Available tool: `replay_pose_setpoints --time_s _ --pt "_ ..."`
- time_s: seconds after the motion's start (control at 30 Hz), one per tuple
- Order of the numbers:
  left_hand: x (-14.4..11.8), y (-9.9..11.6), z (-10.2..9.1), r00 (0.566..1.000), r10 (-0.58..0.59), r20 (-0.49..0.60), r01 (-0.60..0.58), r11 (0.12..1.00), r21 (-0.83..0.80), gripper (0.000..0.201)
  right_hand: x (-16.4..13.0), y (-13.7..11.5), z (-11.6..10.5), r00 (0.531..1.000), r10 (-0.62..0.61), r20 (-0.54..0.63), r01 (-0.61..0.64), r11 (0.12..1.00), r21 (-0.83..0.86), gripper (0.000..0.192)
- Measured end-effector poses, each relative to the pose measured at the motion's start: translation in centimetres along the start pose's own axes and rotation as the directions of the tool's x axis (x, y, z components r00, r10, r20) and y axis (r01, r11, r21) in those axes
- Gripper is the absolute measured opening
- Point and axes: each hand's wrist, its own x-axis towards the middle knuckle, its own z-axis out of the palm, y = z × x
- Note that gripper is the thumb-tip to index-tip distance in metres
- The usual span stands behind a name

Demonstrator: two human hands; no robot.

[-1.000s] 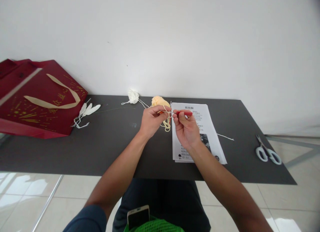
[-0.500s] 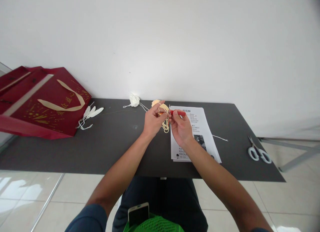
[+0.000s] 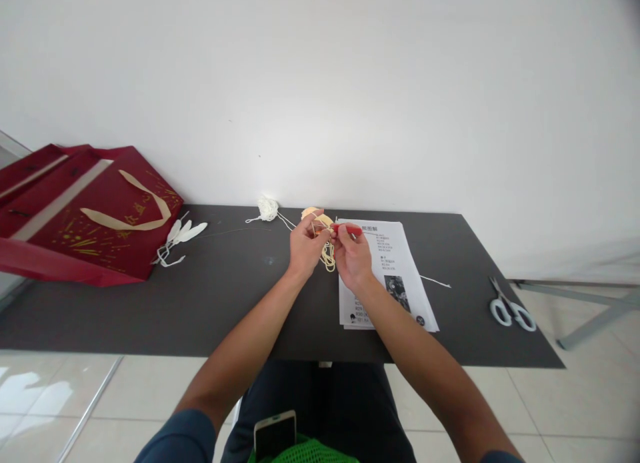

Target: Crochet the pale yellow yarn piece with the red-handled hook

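**Pale yellow, thin-stranded yarn (image 3: 328, 258) worked between two bare hands above a dark grey, flat table (image 3: 225, 310)**

Your left hand (image 3: 305, 250) holds the yarn near the table's far side. Its index finger is raised, with strands beside it, while the thumb seems to pinch the yarn against another finger; this raised posture probably serves to tension the strand. Your right hand (image 3: 354, 256) pinches a slim tool with a red handle (image 3: 350, 230) between thumb and index finger, nearly level and directed at the left hand, a grip that presumably allows fine turning. Contact at the tip is too small to tell.

Loose loops hang between the hands, and a rounded, pale orange-yellow yarn ball (image 3: 311, 214) lies just behind, apparently near so that thread can feed easily. A white yarn ball (image 3: 268, 208) sits to its left. White printed paper sheets (image 3: 400, 263) lie partly beneath your right hand and forearm, probably there for easy reading. Scissors with pale grey handles (image 3: 511, 311) rest well apart at the right, likely away from the strands. At the left, white leaf-shaped pieces (image 3: 186, 232) lie beside a dark red bag (image 3: 107, 243).
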Motion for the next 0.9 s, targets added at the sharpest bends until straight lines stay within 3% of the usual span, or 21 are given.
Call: replay_pose_setpoints --time_s 0.3,0.6,0.9 --pt "-1.4 0.5 -0.2 1.0 -0.005 0.016 0.005 1.0 -0.008 0.049 -1.5 -0.5 -0.3 0.998 -0.009 0.062 0.01 1.0 -0.022 0.018" --pt "-2.4 0.8 -0.3 0.993 0.105 -0.045 -0.099 0.988 0.118 0.041 -1.8 -0.9 -0.1 0.998 -0.01 0.068 0.011 1.0 -0.011 0.02" --pt "-2.7 0.9 -0.6 0.978 0.204 -0.034 -0.192 0.959 0.21 0.041 -2.2 -1.1 0.1 0.997 -0.011 0.075 0.013 1.0 -0.027 0.019"
